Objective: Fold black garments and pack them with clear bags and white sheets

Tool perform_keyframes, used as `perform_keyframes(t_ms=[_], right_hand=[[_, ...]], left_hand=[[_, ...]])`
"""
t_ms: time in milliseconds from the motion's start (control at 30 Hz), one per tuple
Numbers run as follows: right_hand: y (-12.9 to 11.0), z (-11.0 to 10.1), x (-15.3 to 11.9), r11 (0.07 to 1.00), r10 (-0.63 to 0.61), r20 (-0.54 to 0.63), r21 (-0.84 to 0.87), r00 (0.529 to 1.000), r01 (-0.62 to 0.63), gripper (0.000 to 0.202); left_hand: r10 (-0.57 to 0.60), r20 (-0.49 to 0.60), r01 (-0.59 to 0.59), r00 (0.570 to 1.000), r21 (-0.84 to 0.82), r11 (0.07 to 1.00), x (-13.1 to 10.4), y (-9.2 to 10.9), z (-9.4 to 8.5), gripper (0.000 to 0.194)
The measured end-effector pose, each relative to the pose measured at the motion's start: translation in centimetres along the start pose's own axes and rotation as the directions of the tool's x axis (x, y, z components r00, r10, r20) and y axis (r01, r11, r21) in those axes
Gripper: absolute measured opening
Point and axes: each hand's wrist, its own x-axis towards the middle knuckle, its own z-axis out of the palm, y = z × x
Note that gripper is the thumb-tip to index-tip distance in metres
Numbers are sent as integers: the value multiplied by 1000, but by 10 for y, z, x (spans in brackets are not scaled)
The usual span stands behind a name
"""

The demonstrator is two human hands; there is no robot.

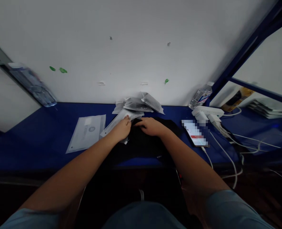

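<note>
My left hand (123,128) is closed at the edge of a frosted plastic bag (114,122), close to the black cloth; what its fingers grip is too small to make out. My right hand (151,126) lies on the black cloth (141,146), its index finger stretched out to the left toward my left hand. The cloth is spread over the blue table in front of me. Behind both hands, several filled frosted bags (137,104) are piled against the wall. Another flat frosted bag with a printed logo (87,132) rests to the left.
On the right of the blue table (52,127) lie a phone (195,133) on a cable and a white power strip (208,111) with plugs. Water bottles stand at the back right (201,95) and left (33,84). A yellow-and-black bottle (238,98) is beyond the blue frame.
</note>
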Motion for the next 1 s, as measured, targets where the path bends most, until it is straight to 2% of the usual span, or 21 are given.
perform_keyframes(t_ms=[133,233,300,367,433,500,567,633,800,1000], right_hand=[[-2,1,1,989,117,-79,-77,990,-123,48],[-6,2,1,972,153,-104,-161,983,-168,47],[-10,1,0,960,137,-134,-226,981,-165,44],[-14,-4,-3,955,92,-224,-255,970,-149,42],[-17,-8,-7,973,-8,-267,-225,964,-54,38],[-19,-9,-10,985,-124,-191,-145,974,97,34],[-21,-5,-11,980,-188,-72,-84,980,182,29],[-24,0,-11,980,-173,-6,-102,985,171,30],[-31,4,-9,964,-131,15,-234,991,130,33],[-32,-3,-13,968,-166,55,-180,985,173,26]], left_hand=[[136,95,-149,986,148,978,-6,3,-2,56],[207,113,-227,972,205,952,-7,3,-1,58],[201,89,-216,976,217,952,-6,1,0,56],[185,58,-193,981,207,959,-5,0,1,55],[171,29,-173,985,187,967,-3,-1,2,53],[164,17,-164,986,171,972,-2,-2,2,52],[167,15,-167,986,173,971,-3,-3,2,51],[181,16,-180,983,188,965,-3,-2,2,50],[180,70,-192,981,243,951,-8,6,2,51],[157,153,-196,976,287,938,-10,6,1,66]])
